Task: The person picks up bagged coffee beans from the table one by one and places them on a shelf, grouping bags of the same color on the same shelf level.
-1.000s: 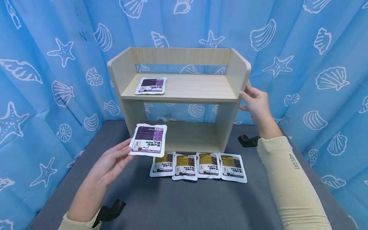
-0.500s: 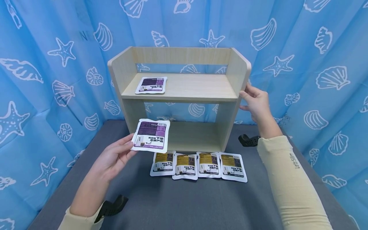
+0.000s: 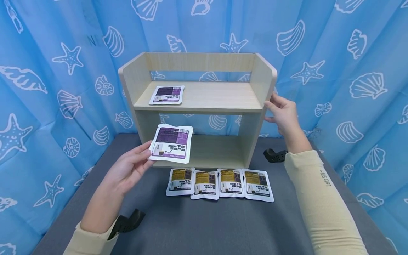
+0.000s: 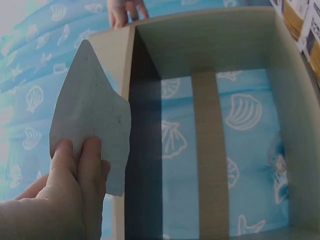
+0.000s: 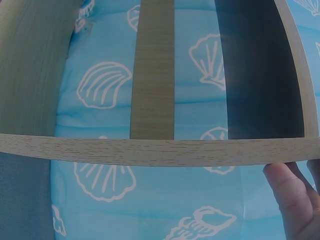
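Note:
Between thumb and fingers, my left hand (image 3: pixel 130 169) pinches a purple-and-white sachet (image 3: pixel 171 144) by its lower left corner, in front of the shelf's lower opening. Its plain pale back (image 4: pixel 90 105) faces the left wrist camera. My right hand (image 3: pixel 283 111) touches the right side panel of the wooden shelf (image 3: pixel 204 109), with the thumb at its front edge; part of its fingers is hidden behind the panel. A second purple sachet (image 3: pixel 167 95) lies flat at the left of the upper board.
Several yellow-and-white sachets (image 3: pixel 205 185) lie in a row on the grey table (image 3: pixel 204 223), before the shelf's base. Some edges touch or overlap. A blue curtain (image 3: pixel 204 24) with white shell prints hangs behind and at both sides.
My left hand has lifted the purple sachet up and slightly to the right, away from the yellow row and towards the upper board. The right hand has stayed on the side panel.

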A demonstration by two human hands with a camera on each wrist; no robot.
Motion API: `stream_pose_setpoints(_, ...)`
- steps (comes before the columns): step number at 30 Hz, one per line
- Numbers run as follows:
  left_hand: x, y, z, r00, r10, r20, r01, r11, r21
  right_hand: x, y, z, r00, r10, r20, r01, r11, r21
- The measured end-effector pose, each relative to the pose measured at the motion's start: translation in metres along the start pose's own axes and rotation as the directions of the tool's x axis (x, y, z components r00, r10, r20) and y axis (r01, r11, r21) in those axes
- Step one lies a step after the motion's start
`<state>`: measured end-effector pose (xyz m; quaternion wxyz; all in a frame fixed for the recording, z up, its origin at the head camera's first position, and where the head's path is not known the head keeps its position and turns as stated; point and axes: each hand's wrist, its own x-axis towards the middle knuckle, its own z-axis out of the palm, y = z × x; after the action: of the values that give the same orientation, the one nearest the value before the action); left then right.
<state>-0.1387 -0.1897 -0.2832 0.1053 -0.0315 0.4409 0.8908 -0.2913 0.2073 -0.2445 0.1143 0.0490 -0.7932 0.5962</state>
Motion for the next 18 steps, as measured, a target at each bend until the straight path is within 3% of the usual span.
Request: stream_pose_setpoints(18,0.010,0.006,0.028,0.995,0.039,0.087,-0.037,0.999,-0.026,-0.002,0.001,-0.001,1.000,-0.031,-0.006,0.031,1.000,-0.004)
